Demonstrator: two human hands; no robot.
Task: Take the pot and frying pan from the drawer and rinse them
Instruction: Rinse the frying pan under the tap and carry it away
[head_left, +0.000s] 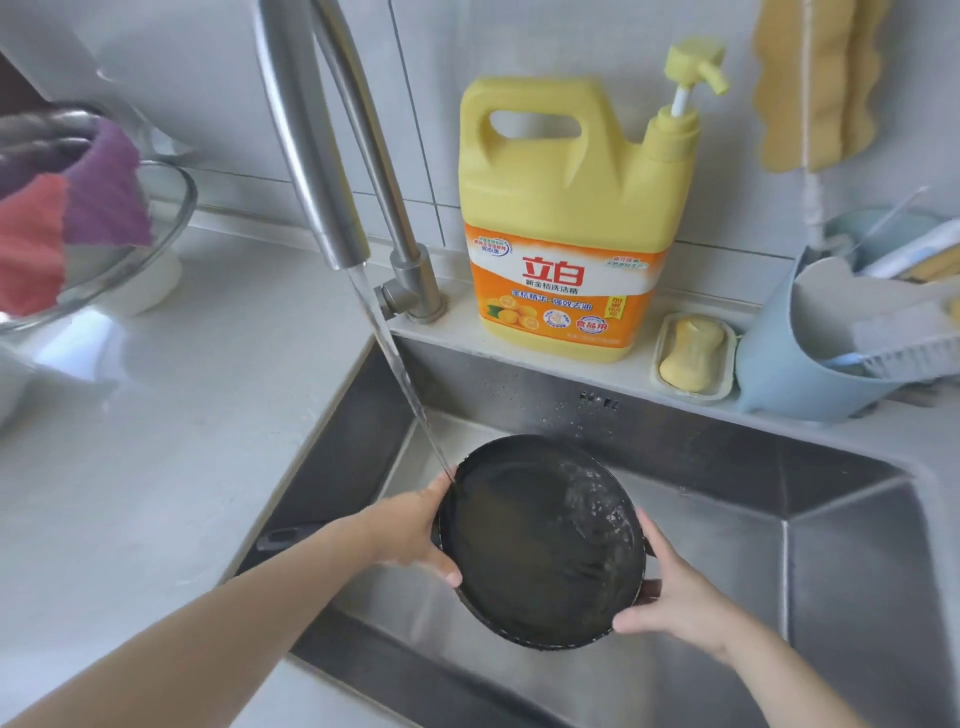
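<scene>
The frying pan (540, 540) is held w/ both hands over the sink (727, 467), lower centre of frame, tilted toward the camera. The left hand (410, 530) is closed on the pan's left rim; the right hand (670, 597) is closed on its lower-right rim. Water from the faucet (311, 135) is seen hitting the pan's upper-left edge. A yellow detergent jug (566, 208) & soap dish (693, 356) are set on the ledge behind, upper right.
</scene>
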